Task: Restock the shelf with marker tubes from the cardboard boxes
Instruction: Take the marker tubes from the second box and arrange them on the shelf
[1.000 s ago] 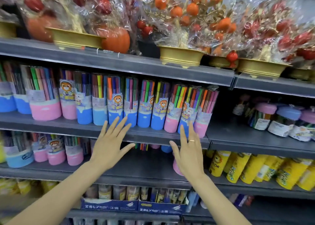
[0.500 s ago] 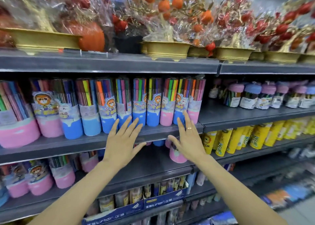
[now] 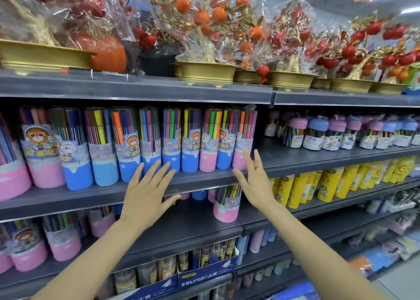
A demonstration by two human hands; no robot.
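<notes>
**Squaring the row of marker tubes on the grey shelf**

My left hand (image 3: 145, 193) and my right hand (image 3: 255, 181) are raised, palms forward, before the row of clear plastic marker tubes with pink and blue bases (image 3: 171, 140) standing upright on the grey metal shelf (image 3: 102, 194). The fingers of both hands are straight and spread, holding nothing. My left fingertips lie against, or just short of, the blue bases near the middle of the row; which, I cannot tell. My right fingertips reach the pink-based end tube (image 3: 244, 138), where the row stops and bare shelf begins. One more pink-based tube (image 3: 226, 203) stands alone on the shelf below, between my wrists. No cardboard restocking box is clearly in view, only a blue printed display carton (image 3: 205, 279) further down.

I judge this step to be aligning the front row. Done well, it calls for flat, light, even pressure low on the bases, since the tubes are tall and narrow and would likely tip if pushed near the top, knocking their neighbours over
</notes>
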